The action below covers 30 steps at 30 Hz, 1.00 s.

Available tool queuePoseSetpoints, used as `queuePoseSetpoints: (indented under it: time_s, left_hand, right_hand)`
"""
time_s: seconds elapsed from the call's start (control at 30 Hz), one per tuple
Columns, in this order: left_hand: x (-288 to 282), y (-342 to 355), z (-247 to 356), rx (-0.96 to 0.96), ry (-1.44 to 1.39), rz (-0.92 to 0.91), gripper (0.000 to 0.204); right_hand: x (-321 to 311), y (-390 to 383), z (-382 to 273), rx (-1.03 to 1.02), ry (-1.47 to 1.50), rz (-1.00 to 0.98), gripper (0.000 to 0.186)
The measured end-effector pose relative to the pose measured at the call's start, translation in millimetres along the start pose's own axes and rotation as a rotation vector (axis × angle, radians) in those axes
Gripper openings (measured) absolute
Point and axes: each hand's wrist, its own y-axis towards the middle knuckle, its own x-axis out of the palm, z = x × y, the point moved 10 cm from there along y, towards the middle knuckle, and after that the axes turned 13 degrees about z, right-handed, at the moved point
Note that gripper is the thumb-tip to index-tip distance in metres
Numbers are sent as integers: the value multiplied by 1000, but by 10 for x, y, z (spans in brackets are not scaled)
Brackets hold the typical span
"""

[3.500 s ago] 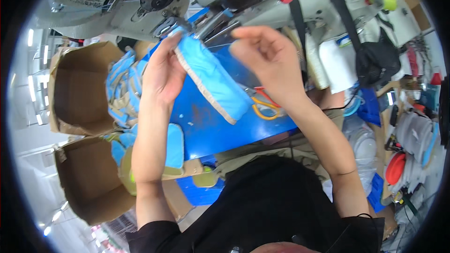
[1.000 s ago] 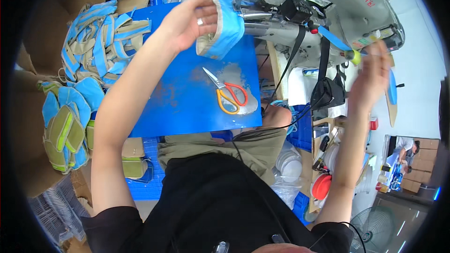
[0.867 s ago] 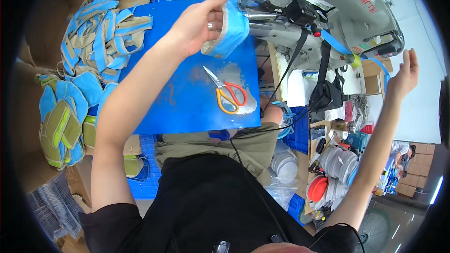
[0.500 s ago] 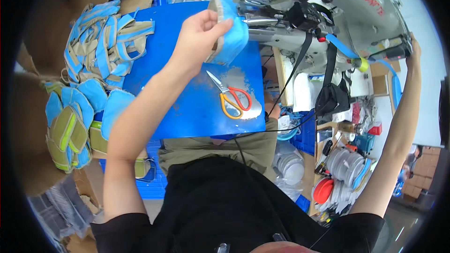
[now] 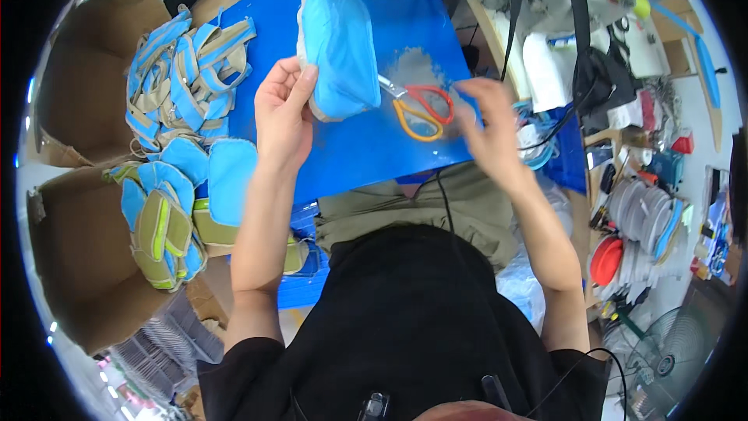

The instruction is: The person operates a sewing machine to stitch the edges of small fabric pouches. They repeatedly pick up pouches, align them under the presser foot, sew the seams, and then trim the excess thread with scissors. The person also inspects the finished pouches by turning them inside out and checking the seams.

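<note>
We hold one blue, beige-edged fabric piece (image 5: 340,47) above the tabletop (image 5: 343,162), edge pinched in the fingers of our left hand (image 5: 284,115); this one-sided hold could let it twist. Scissors (image 5: 400,93), near our right hand (image 5: 491,126), fingers parted, empty: blades could snag the piece if lowered.

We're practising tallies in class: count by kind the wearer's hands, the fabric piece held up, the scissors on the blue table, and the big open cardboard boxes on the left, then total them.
Hands: 2 (left hand, right hand)
Blue fabric piece: 1
Scissors: 1 pair
Open boxes: 2 (upper box, lower box)
Total: 6
</note>
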Motion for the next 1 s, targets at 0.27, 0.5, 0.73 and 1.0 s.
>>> queuePoseSetpoints:
  time_s: [0.27, 0.5, 0.73, 1.0]
  left_hand:
    - [-517, -294, -223, -324, -328, 247, 36]
    - [-245, -303, -215, -524, -622, -91, 37]
    - [-52, -351, -235, -595, -633, -142, 36]
    - [-206, -605, 23, -230, -298, 91, 27]
  right_hand:
    - [956, -340, 381, 117, -141, -548, 68]
    - [511, -355, 216, 521, 345, -509, 67]
    - [628, 301, -638, 238, 382, -362, 54]
    - [658, -156, -9, 161, 0, -322, 51]
